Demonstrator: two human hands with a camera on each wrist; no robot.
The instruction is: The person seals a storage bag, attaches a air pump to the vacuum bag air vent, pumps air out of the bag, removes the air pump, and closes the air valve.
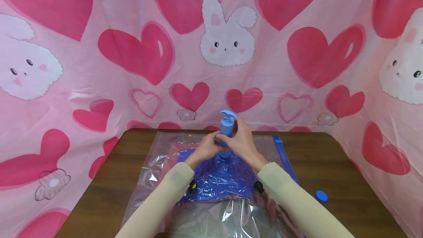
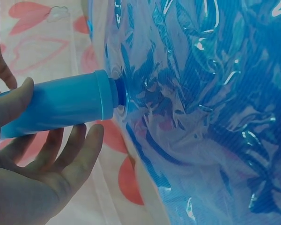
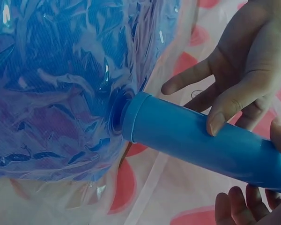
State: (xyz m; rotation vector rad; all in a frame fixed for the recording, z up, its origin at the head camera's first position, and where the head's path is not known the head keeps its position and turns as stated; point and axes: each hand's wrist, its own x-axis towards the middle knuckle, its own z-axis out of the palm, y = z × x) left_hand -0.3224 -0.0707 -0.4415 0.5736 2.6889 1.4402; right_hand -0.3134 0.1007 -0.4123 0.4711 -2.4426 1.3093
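Observation:
A blue hand pump [image 1: 226, 127] with a curved handle stands upright on the clear plastic storage bag [image 1: 148, 179]. Its lower end meets a round valve [image 3: 116, 112] in the bag. Inside the bag lies blue fabric [image 1: 221, 181] under wrinkled film. My left hand [image 1: 208, 147] holds the pump low on its barrel, thumb on one side and fingers loosely around the other, as the left wrist view shows. Higher up, my right hand [image 1: 242, 140] grips the barrel just below the handle; in the right wrist view only its thumb and fingertips [image 3: 236, 206] show.
A round blue cap [image 1: 321, 196] lies on the brown table [image 1: 317, 157] to the right. Along the bag's right edge runs a blue zip strip [image 1: 285, 159]. Pink heart-and-rabbit cloth [image 1: 228, 80] hangs behind the table and at both sides.

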